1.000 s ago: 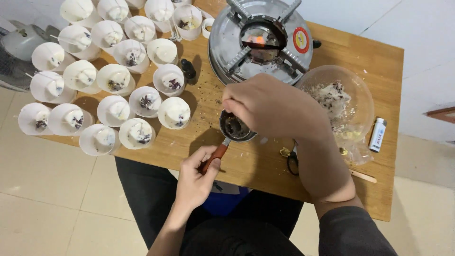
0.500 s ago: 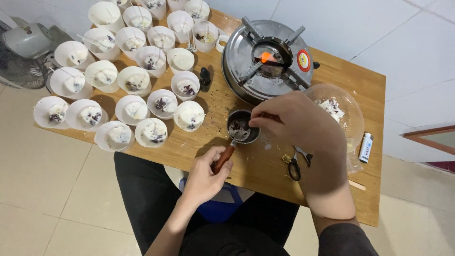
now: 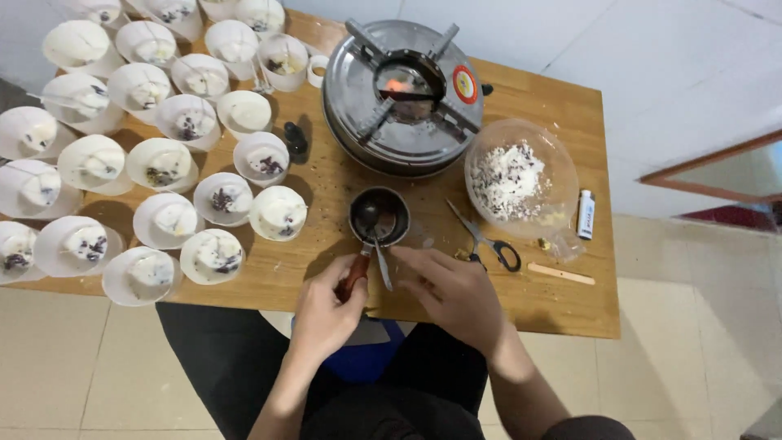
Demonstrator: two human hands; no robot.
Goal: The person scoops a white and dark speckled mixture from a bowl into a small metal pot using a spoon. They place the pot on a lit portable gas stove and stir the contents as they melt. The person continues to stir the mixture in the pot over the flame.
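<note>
A small dark metal pot point(image 3: 380, 214) with a reddish wooden handle stands on the wooden table point(image 3: 562, 305). My left hand point(image 3: 324, 308) grips that handle near the table's front edge. A metal spoon point(image 3: 380, 259) leans in the pot, its bowl inside and its handle pointing toward me. My right hand point(image 3: 452, 292) lies just right of the spoon, fingertips at its handle end; whether they pinch it is unclear. Behind the pot sits a round silver stove point(image 3: 402, 96) with a small flame in its middle.
Several white cups point(image 3: 220, 199) holding pale wax and dark bits cover the table's left half. A clear bowl point(image 3: 521, 178) of white flakes, black-handled scissors point(image 3: 485, 239), a lighter point(image 3: 586, 214) and a wooden stick point(image 3: 560, 274) lie to the right. Tiled floor surrounds the table.
My right hand has drawn back from over the pot toward me, uncovering the pot and spoon. The view has shifted, showing more of the table's right side.
</note>
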